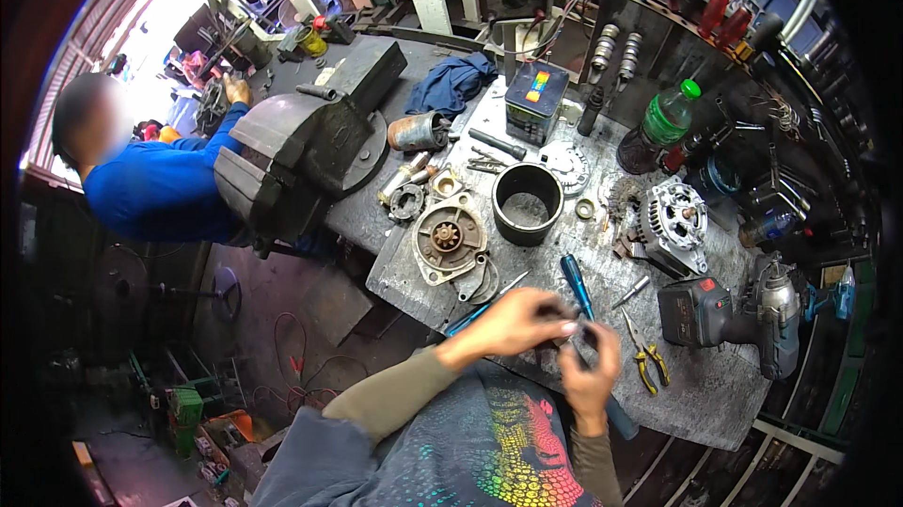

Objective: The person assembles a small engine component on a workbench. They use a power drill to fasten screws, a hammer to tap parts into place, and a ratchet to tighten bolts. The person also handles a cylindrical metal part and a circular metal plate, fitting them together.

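Observation:
Close to my body, over the near edge of the metal bench, my left hand and my right hand meet with fingers pinched together. Between them is a small dark piece, too blurred and covered to name. A blue-handled screwdriver lies just beyond my fingers; another slim tool with a blue handle is partly under my left hand. Yellow-and-black pliers rest to the right. Ahead sit a round metal housing with a pinion gear and an open black cylinder.
A cordless impact wrench and an alternator stand at the right. Behind are a green-capped bottle and a dark tin. At left, a large bench vise partly blocks a co-worker in blue.

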`<state>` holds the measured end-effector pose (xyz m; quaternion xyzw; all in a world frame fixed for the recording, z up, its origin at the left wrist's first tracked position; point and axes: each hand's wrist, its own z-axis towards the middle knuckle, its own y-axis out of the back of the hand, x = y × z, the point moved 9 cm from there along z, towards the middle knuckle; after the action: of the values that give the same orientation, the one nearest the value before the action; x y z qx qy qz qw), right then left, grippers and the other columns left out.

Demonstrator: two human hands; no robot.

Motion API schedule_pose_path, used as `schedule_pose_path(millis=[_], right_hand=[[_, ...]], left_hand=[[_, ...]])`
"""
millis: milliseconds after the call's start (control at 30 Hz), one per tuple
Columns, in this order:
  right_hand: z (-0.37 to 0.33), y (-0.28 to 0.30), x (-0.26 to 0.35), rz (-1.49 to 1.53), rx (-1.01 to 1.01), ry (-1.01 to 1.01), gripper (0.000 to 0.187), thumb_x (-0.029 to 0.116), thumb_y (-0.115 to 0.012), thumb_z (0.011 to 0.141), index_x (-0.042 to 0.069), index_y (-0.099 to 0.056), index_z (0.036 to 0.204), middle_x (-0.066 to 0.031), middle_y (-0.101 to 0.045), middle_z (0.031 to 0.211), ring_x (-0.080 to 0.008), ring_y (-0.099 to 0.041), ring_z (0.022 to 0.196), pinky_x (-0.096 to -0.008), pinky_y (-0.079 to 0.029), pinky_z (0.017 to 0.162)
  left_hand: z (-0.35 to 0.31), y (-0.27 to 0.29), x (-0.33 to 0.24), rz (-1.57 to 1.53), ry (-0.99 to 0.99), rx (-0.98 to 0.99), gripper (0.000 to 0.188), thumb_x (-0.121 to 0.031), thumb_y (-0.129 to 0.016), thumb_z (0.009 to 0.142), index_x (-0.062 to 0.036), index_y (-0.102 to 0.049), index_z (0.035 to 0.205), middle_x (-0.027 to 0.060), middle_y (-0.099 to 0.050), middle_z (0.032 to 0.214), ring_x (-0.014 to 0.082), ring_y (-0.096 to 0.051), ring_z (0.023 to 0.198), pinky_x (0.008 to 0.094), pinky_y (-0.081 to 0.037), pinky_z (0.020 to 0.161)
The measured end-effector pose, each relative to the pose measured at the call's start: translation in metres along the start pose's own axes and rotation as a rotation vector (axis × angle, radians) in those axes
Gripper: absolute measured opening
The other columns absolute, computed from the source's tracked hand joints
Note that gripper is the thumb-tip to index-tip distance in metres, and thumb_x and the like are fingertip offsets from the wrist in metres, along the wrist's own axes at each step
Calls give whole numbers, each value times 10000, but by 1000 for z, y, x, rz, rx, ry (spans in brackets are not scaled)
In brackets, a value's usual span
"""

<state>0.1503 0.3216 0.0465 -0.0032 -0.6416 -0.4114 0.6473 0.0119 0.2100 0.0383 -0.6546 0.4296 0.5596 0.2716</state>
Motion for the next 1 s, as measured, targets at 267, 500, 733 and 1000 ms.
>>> schedule_pose_path(millis=[267, 500, 733, 1000], right_hand=[[54, -181, 74, -77, 219, 158, 1097, 308, -964, 661, -75, -368, 1499, -303, -507, 1407, -483, -524, 1320, -485, -465, 1100], [89, -179, 74, 251, 176, -128, 557, 225, -931, 720, -5, -677, 1159, -88, -736, 999, -188, -693, 848, -324, -565, 806], [87, -155, 103, 833, 16, -496, 412, 259, -691, 894, 8, -682, 1221, -119, -749, 1068, -265, -753, 886, -428, -640, 739], [43, -162, 160, 1344, 97, -633, 706, 600, -569, 944, 110, -563, 1452, -209, -650, 1352, -415, -702, 1078, -514, -621, 665]], left_hand=[[-197, 139, 75, -514, 285, -568, 296, -221, -743, 1002, 44, -720, 1133, 102, -733, 876, 141, -680, 692, 278, -579, 630], [-264, 191, 164, -529, 328, -786, 261, -218, -725, 1013, 29, -726, 1098, 65, -716, 842, 108, -651, 694, 254, -546, 617], [-257, 219, 186, -666, 245, -686, 334, -238, -696, 1034, 51, -690, 1199, 85, -718, 936, 134, -681, 770, 274, -590, 684], [-191, 197, 108, -961, 52, -387, 405, -240, -663, 1053, 70, -621, 1309, 125, -704, 1052, 154, -693, 838, 295, -607, 759]])
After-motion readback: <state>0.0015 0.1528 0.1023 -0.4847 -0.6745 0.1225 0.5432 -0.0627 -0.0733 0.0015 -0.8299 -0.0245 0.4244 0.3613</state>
